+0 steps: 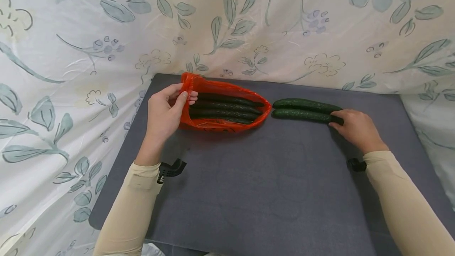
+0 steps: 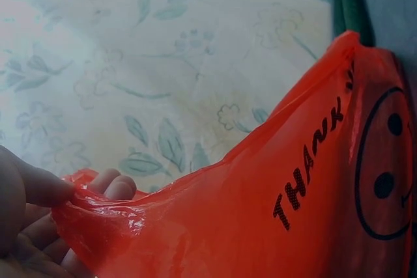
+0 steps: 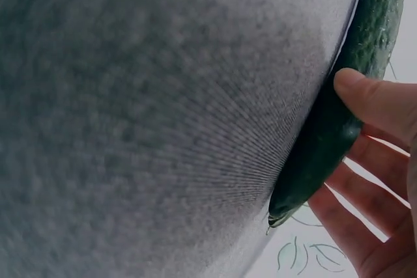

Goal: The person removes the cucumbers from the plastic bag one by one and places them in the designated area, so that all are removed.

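Note:
A red plastic bag (image 1: 200,125) lies at the back left of the table with its mouth held wide, several cucumbers (image 1: 225,112) side by side inside. My left hand (image 1: 165,108) pinches the bag's left rim between thumb and fingers. In the left wrist view, the bag's printed side (image 2: 306,193) reads THANK, beside a smiley face. To the right of the bag lie two more cucumbers, one behind (image 1: 302,104) and one in front (image 1: 300,115). My right hand (image 1: 357,127) grips the front one at its right end, thumb on the near side, fingers behind it.
A dark grey cloth-covered table (image 1: 263,185) lies under everything. Patterned leaf fabric (image 1: 231,23) hangs along the back edge and continues at the left and right sides. Black wrist straps (image 1: 172,168) show beneath both forearms.

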### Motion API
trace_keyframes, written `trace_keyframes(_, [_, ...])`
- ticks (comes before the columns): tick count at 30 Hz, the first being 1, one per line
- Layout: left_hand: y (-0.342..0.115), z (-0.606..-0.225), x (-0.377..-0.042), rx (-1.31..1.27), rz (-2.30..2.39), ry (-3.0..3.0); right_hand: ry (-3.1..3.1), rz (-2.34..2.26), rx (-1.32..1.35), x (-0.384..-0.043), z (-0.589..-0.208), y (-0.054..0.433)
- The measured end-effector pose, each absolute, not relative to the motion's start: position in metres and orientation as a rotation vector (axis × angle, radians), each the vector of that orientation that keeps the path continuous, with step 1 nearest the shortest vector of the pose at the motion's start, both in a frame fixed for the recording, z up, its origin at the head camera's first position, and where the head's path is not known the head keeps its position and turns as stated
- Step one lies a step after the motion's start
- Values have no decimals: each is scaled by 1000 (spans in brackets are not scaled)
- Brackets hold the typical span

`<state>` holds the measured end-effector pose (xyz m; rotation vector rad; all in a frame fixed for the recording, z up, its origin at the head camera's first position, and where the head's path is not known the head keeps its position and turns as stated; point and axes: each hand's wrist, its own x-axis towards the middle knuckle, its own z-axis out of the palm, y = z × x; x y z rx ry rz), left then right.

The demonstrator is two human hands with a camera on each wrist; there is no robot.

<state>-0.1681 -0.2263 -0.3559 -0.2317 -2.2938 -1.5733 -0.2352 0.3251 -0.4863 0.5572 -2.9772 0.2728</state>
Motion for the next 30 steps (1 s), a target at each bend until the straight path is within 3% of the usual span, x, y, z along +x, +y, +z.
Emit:
trace_keyframes(10, [-225, -356, -168, -235, -1571, -2293, -2885, 301, 545, -230, -479, 314])
trace_keyframes(30, [-219, -355, -169, -250, -1575, -2298, -2836, 673, 740, -251, -439, 224])
